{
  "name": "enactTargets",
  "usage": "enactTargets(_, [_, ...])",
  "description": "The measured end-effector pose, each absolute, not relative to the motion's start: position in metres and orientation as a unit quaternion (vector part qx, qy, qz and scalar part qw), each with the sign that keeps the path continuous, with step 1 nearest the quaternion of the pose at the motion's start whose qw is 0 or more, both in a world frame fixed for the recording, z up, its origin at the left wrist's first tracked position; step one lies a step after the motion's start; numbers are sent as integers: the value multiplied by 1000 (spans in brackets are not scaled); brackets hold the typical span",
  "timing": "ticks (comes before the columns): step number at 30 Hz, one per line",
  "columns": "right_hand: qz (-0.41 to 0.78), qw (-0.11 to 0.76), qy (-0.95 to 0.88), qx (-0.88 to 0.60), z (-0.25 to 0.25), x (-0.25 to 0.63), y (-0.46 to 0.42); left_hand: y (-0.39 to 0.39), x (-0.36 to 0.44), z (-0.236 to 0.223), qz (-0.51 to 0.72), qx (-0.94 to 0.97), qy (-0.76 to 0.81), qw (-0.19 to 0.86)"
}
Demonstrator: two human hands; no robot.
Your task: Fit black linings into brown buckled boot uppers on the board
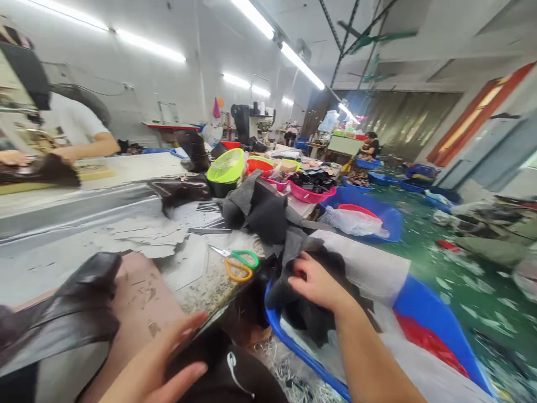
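Observation:
My right hand (321, 285) reaches over a blue basin (306, 361), its fingers curled on a dark grey fabric-like piece (293, 246). More dark pieces (312, 322) lie beneath it in the basin. Near the table's front edge, my left hand (161, 358) has thumb and fingers apart and holds nothing. Beside it, a dark brown leather piece (84, 313) rests on a pinkish board (140, 294). Scissors (239, 262) with one green and one orange handle lie on the worn table between my hands.
Pale sheets (142, 232) and a dark leather piece (180, 193) cover parts of the table. Dark pieces (268, 210) are heaped beyond the scissors, near a lime-green basket (226, 166) and a pink basin (312, 191). At left, a person (79, 131) works at a sewing machine (25, 84).

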State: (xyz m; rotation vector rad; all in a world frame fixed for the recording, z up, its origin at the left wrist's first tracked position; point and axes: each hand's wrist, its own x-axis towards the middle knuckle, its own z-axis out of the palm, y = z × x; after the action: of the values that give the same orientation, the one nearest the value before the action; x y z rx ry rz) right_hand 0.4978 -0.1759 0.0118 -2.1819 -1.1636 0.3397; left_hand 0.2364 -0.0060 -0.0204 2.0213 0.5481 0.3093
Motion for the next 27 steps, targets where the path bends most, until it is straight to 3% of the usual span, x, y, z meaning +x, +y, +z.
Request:
enactTargets(3, [176,334,-665,-644,26,433,-154,-8,261,-3,145,755,167,618])
enactTargets(7, [219,312,-771,-509,36,389,-137,-2,268,21,149,700,158,681])
enactTargets(11, [139,450,-739,-482,58,409,-127,3,240,50,208,643,192,711])
enactTargets(13, [98,451,-721,-517,72,426,-120,4,226,67,236,645,167,707])
enactTargets(16, [162,389,-754,-504,93,444,-112,9,213,93,278,699,144,643])
enactTargets(19, [191,355,-824,-397,120,452,-114,15,208,113,318,790,157,500])
enactTargets(22, [172,314,-864,-354,149,450,-121,17,214,123,357,839,217,348])
enactTargets(27, [96,305,-853,-413,171,432,-109,6,234,118,437,826,313,171])
